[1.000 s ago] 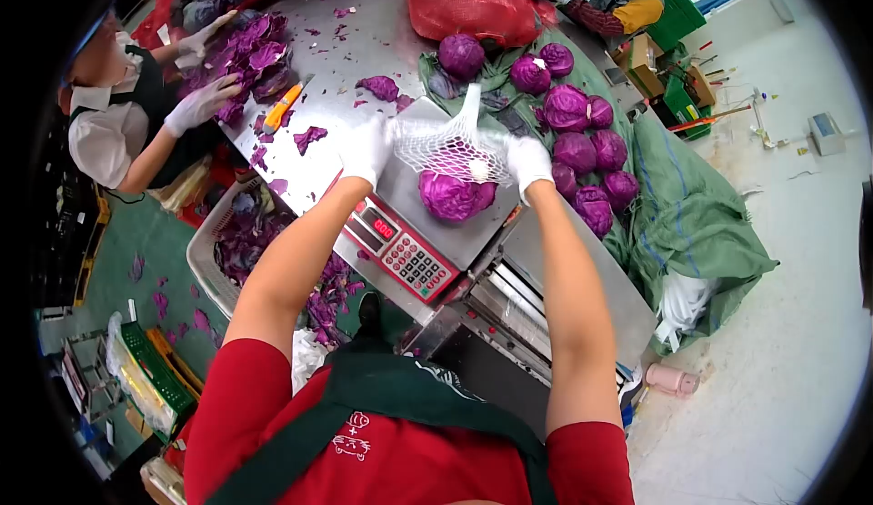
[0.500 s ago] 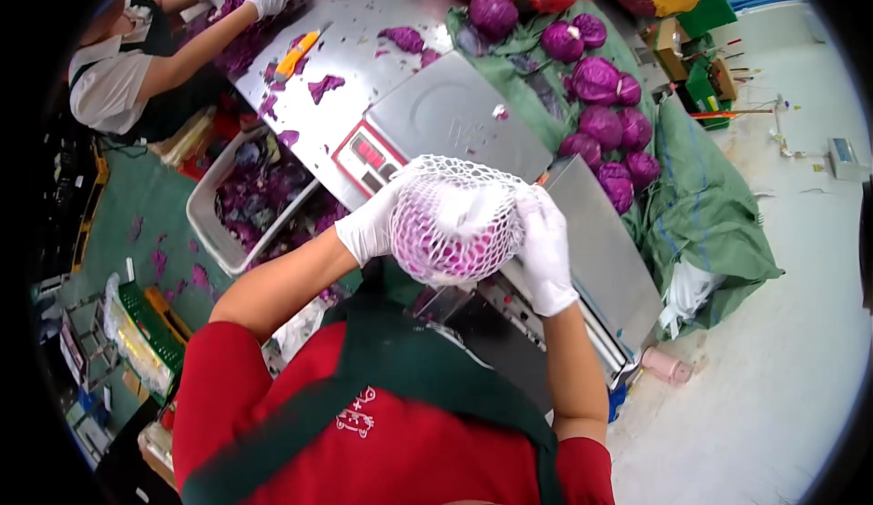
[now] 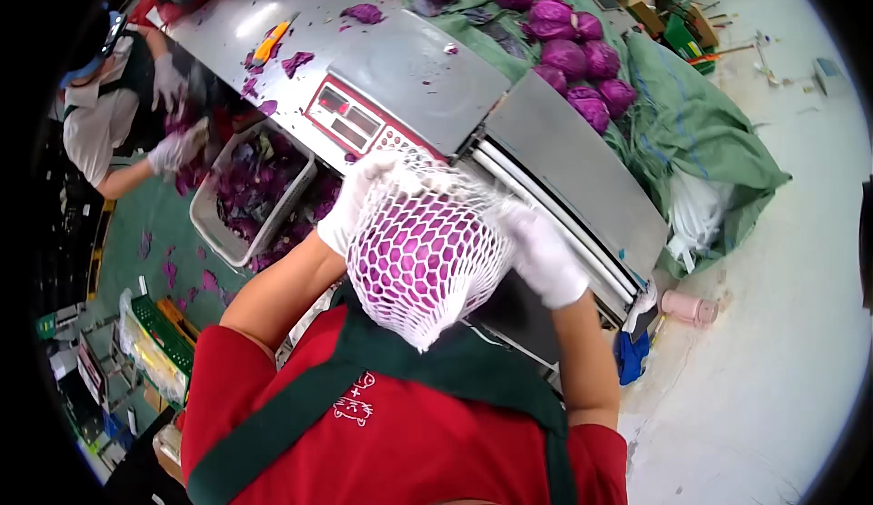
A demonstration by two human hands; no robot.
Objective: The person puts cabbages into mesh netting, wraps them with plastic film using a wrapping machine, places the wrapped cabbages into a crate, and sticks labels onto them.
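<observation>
A red cabbage [image 3: 414, 250] sits inside a stretched white foam net [image 3: 427, 319], held in front of my chest with the net's gathered end pointing down toward me. My left hand [image 3: 359, 200], in a white glove, is closed on the upper left of the net and cabbage. On the opposite side my gloved right hand [image 3: 550, 255] grips the net's right edge; its fingers are partly blurred. Just beyond them is a scale [image 3: 427, 87] with a red-framed display panel [image 3: 350, 119]. Right of the scale stands a metal machine [image 3: 577, 178] with pale rollers along its side.
Several bare red cabbages [image 3: 564, 58] lie on green sacking [image 3: 677, 110] at upper right. An orange cutter [image 3: 273, 41] and leaf scraps lie on the steel table [image 3: 218, 41]. A tub [image 3: 205, 214] holds trimmings. A co-worker [image 3: 109, 114] stands at left; a pink bottle [image 3: 689, 309] at right.
The net now covers the cabbage more fully, and its gathered end has turned from the top to the bottom. The co-worker's hands have moved from the table down beside the tub.
</observation>
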